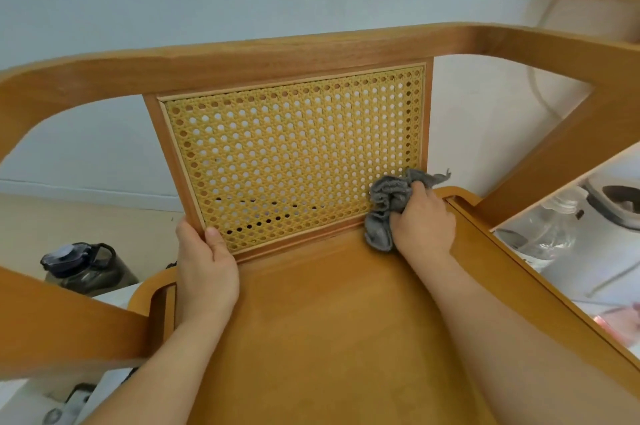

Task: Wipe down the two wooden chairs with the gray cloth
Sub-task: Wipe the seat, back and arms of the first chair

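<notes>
A wooden chair (311, 320) with curved arms fills the view, its woven cane back panel (294, 154) facing me. My right hand (424, 220) grips a crumpled gray cloth (388, 203) and presses it against the lower right corner of the cane panel, where the back meets the seat. My left hand (206, 265) clasps the lower left corner of the back's wooden frame, thumb on the front. Only one chair shows.
A dark bottle with a handle (83, 265) stands on the floor at the left, behind the armrest. At the right lie a clear plastic bottle (550, 227) and a grey device (620, 203) on a white surface. A pale wall stands behind.
</notes>
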`<state>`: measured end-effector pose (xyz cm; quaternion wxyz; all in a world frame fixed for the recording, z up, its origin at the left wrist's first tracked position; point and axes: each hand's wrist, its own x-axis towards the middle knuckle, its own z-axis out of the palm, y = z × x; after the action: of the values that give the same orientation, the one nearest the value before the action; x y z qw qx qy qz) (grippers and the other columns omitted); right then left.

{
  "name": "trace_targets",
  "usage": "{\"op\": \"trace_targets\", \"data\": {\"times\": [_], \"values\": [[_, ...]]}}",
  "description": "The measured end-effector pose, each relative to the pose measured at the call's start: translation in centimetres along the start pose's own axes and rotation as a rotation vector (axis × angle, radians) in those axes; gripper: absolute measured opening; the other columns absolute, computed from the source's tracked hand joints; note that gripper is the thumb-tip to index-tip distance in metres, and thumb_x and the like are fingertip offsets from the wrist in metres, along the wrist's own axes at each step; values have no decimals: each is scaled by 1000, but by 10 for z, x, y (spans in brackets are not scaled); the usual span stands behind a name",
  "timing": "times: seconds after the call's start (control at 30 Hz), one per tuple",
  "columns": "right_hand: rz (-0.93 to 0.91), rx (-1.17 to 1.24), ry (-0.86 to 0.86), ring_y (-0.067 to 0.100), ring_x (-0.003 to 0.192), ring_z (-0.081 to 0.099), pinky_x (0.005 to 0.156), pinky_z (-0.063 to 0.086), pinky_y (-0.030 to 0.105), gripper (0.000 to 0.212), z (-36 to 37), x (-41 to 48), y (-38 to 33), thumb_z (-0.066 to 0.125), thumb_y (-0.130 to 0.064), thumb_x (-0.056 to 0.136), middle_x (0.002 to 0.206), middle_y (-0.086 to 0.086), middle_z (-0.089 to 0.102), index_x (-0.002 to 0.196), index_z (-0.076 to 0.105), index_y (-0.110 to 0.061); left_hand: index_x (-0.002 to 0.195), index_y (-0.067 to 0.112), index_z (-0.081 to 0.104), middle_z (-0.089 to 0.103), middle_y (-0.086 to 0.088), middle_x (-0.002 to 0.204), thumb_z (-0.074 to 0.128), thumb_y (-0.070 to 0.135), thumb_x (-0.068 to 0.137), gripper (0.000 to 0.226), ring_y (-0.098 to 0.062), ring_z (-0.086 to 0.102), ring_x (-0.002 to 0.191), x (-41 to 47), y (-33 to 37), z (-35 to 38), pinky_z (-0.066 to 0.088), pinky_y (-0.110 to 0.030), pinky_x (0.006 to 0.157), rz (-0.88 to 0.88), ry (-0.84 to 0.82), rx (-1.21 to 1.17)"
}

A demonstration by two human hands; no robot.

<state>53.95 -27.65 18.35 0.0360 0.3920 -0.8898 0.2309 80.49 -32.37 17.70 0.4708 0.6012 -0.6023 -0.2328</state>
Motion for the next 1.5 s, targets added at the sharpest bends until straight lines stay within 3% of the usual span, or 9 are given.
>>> {"op": "trace_targets", "data": {"times": [0.2,0.33,0.6,0.77,0.93,1.03,1.13,1.23,1.5], "values": [[-617,50,-69,27,91,59,79,47,37,26,28,-130,-112,63,-40,74,90,6,65,84,68,-16,108,11,35,48,-10,95,31,21,103,12,-25,43,81,-3,1,-2,30,-37,68,-10,-5,32],[-796,18,-227,28,106,54,95,37,43,27,19,-108,-93,49,-33,91,108,6,62,102,66,-16,103,13,34,48,-11,91,30,23,103,11,-27,43,79,-3,4,-5,29,-37,67,-11,-12,54],[-240,-389,-322,28,123,46,105,31,48,45,-38,7,56,31,-43,96,135,8,51,127,50,-15,107,14,33,47,-8,93,27,26,104,14,-25,43,80,-7,9,-4,29,-37,67,-55,-15,93],[-292,-322,-572,34,147,-6,117,3,56,85,-25,-37,18,25,-74,86,162,11,-3,154,10,-26,116,7,36,48,-11,100,28,24,104,23,-26,45,87,-6,7,-1,32,-39,72,-53,2,60],[-297,95,-723,25,141,27,116,12,53,76,-47,-68,6,45,-74,80,153,-4,33,146,27,-42,142,16,31,42,-12,136,54,20,93,55,-30,42,124,-6,16,-8,37,-48,105,-208,124,-34],[-142,464,-492,14,122,51,102,38,32,44,-74,-58,45,56,-48,86,130,-10,57,128,56,-35,137,16,39,47,-13,126,62,8,82,60,-29,44,119,-41,54,-11,39,-45,100,221,172,104],[-128,165,-240,18,119,51,97,42,35,33,-81,-55,98,50,-33,92,128,0,59,122,60,-24,130,20,55,55,-4,127,56,21,90,40,-24,49,120,-83,100,30,43,-39,96,708,-338,287],[-84,-98,-280,27,131,39,101,41,46,54,-77,-59,130,36,-48,96,147,6,37,144,32,-24,152,25,22,19,-1,160,27,51,99,59,-20,15,147,-103,99,89,18,-39,118,674,-821,673],[-75,-127,-268,26,128,44,96,44,42,65,-58,-55,142,20,-56,96,147,4,37,152,10,-26,153,27,14,15,-1,161,19,47,100,57,-22,11,147,-109,138,203,9,-44,119,786,-940,625]]}}
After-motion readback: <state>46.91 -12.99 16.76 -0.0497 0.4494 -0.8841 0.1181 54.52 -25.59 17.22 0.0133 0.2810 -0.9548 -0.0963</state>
